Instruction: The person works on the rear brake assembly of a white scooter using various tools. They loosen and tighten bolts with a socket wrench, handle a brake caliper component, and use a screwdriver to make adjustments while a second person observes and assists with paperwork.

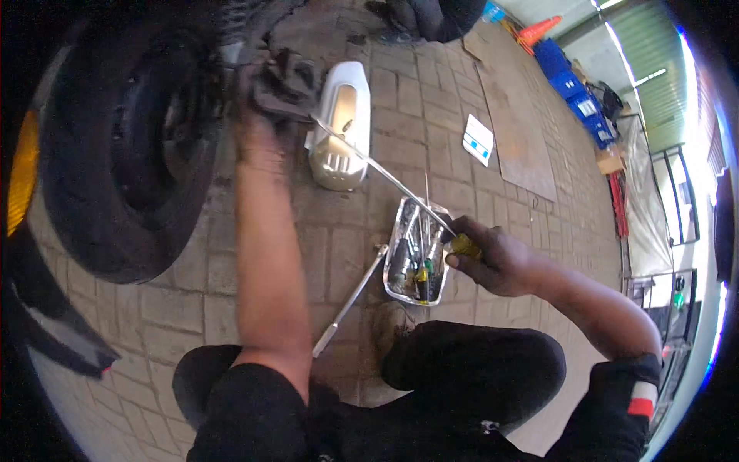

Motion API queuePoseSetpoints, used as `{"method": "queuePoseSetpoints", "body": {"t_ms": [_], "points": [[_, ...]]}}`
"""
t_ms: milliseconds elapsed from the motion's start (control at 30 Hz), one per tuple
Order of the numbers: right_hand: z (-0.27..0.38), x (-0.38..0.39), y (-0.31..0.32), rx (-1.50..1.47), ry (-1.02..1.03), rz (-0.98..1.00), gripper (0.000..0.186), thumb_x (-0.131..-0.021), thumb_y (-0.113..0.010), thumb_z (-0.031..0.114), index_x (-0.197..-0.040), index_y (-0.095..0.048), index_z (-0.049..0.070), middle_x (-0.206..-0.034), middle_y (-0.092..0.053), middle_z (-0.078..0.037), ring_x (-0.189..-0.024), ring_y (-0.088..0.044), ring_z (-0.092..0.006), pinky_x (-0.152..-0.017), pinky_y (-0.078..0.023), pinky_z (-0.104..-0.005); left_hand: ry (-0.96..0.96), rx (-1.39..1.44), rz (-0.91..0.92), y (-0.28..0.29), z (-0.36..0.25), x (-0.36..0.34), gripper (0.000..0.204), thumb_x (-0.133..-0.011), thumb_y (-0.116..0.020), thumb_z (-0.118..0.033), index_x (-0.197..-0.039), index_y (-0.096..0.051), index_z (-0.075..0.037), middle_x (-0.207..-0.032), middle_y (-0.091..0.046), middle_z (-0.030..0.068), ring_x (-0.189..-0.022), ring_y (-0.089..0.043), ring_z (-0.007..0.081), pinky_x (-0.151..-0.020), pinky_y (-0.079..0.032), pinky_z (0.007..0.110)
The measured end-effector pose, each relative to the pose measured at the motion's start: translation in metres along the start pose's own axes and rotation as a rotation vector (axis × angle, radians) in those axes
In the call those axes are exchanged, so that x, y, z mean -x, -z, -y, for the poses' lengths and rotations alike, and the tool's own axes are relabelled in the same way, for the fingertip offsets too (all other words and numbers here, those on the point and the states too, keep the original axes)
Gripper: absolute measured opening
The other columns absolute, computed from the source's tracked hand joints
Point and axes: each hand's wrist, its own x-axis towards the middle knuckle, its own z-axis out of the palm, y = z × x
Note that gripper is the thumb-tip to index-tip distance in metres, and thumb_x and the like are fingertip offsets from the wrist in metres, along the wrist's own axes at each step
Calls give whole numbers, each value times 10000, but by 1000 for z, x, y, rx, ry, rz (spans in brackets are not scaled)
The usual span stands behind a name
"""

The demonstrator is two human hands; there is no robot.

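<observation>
My right hand (pixel 493 258) grips the yellow handle of a long screwdriver (pixel 396 185), whose shaft runs up and left toward my left hand (pixel 258 96). That hand is dark and smeared beside the black wheel (pixel 127 177); I cannot make out its fingers or what they touch. A silver metal cover (pixel 342 165) lies on the paving just right of it. Below the screwdriver, a metal tray (pixel 392 277) holds several screwdrivers and other tools. A long steel wrench (pixel 346 308) lies diagonally left of the tray.
Beyond the cover are a white card (pixel 477 141) and a flat board (pixel 523 146). Another person's dark-clad leg (pixel 427 15) is at the top. Blue crates (pixel 570 85), an orange cone (pixel 539 29) and metal racks (pixel 666 300) line the right. A dark panel (pixel 61 339) lies lower left.
</observation>
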Motion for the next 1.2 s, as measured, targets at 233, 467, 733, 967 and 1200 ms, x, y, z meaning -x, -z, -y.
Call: {"method": "queuePoseSetpoints", "body": {"t_ms": [233, 467, 733, 967, 1200], "points": [[-264, -10, -171, -239, -405, -287, 488, -860, -588, 367, -1185, -503, 13, -1046, -602, -261, -999, -573, -416, -846, -457, -454, 218, 191, 292, 29, -16, -8, 461, -839, -495, -438, -1108, -569, -72, -1064, -608, 121, -972, -581, 287, -863, -480, 477], [-302, -73, -240, -374, -638, -412, 538, -806, -635, 405, -1162, -551, 12, -1102, -597, -261, -1045, -572, -394, -897, -453, -445, 254, -27, 258, 40, -27, -12, 418, -870, -503, -356, -1146, -566, -49, -1143, -617, 98, -1077, -556, 245, -967, -398, 376], [-320, -78, -229, 189, -481, -710, 441, -810, -619, 249, -1164, -512, 8, -1222, -518, -223, -1095, -534, -392, -911, -449, -482, 23, -521, 241, 32, -36, -9, 424, -903, -427, -301, -1253, -482, -68, -1262, -532, 98, -1191, -464, 253, -1069, -296, 431], [-258, -98, -212, 310, -156, -37, 197, -798, -518, 119, -941, -650, 85, -936, -663, -158, -773, -653, -340, -689, -512, -458, -156, -496, -147, 7, -10, 1, 467, -913, -393, -343, -1268, -486, -54, -1294, -520, 104, -1204, -455, 247, -1049, -320, 408], [-251, -93, -237, 408, 5, 59, 145, -761, -553, 160, -756, -672, 77, -823, -672, -133, -760, -652, -297, -725, -498, -453, -11, -249, 67, 32, -19, 4, 336, -899, -435, -355, -1098, -552, -110, -1123, -574, 69, -1053, -512, 232, -971, -378, 404]]}}
